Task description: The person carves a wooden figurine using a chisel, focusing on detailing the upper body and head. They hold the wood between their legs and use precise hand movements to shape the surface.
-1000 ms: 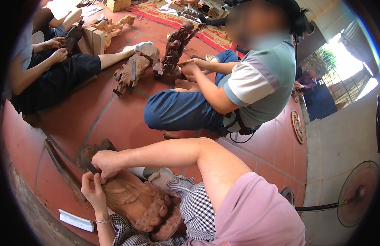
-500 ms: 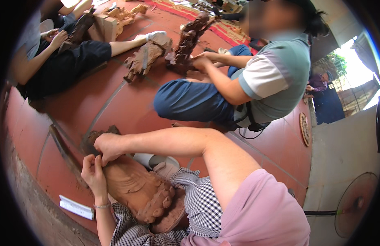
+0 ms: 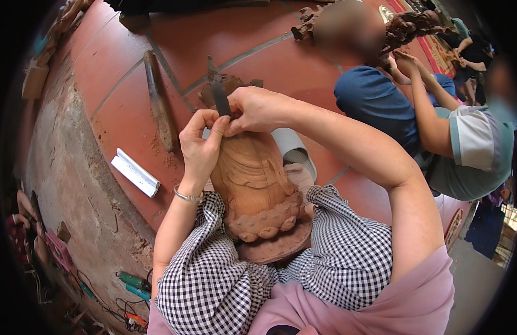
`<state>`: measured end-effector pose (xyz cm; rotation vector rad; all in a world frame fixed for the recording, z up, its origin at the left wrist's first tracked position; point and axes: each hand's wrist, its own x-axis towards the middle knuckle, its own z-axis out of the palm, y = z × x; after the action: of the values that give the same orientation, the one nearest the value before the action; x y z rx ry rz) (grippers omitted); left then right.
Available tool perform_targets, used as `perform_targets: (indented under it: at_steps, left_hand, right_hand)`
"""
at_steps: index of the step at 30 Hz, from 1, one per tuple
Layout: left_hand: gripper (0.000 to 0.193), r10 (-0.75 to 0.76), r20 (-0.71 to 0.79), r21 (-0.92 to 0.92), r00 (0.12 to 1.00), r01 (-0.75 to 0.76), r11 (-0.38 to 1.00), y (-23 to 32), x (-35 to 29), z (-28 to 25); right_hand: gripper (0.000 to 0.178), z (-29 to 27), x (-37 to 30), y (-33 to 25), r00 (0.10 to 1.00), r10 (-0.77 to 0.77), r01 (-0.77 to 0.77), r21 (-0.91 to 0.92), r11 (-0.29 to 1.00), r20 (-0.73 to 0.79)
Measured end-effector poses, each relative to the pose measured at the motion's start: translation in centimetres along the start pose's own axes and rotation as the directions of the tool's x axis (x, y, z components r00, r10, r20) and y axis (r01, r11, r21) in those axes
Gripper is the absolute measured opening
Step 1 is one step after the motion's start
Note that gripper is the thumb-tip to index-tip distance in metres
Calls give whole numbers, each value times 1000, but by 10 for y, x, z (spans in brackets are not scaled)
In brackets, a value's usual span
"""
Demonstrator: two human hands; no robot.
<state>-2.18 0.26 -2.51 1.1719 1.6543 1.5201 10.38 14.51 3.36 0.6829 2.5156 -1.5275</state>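
A carved wooden figure (image 3: 250, 173) with draped folds and a knobbly base leans away from me between my knees. Over its far end, both hands meet on a narrow dark grey strip (image 3: 220, 97) with a pointed tip; its material is unclear. My left hand (image 3: 201, 139), with a bracelet at the wrist, pinches the strip's lower end between thumb and finger. Beside it, the fingers of my right hand (image 3: 258, 109) are closed on the same end, partly hidden behind the knuckles. The darker far part of the carving (image 3: 230, 86) shows behind the strip.
A long wooden-handled tool (image 3: 159, 103) and a white angled piece (image 3: 135, 173) lie on the tiles at left. A grey slipper (image 3: 294, 151) is beside the carving. Another person (image 3: 470, 145) sits at right with a dark carving (image 3: 412, 30). Corded power tools (image 3: 134, 282) lie lower left.
My view has swung left and down, bringing the carving and hands toward the middle. The dark strip now shows upright between my hands, which remain close together.
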Motion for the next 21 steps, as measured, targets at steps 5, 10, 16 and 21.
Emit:
perform_targets:
  at_steps: [5,10,16,21]
  left_hand:
    - [13,9,-1,77,1000,-8,997,7,11,6]
    - [13,-15,-18,-5,1000,15,1000,-2,3,2]
    - [8,30,27,67,999,-32,997,-6,12,0]
    - [12,-23,7,-84,1000,24,996,-9,4,-3]
  right_hand:
    - [27,-4,-1,4,995,91,-92,-29,995,-45]
    - [24,-1,-5,-3,998,44,-45,35,998,41]
    - [27,-1,4,-3,993,44,-59,-136,989,-108]
    - [28,-4,-1,-21,995,88,-83,-98,992,44]
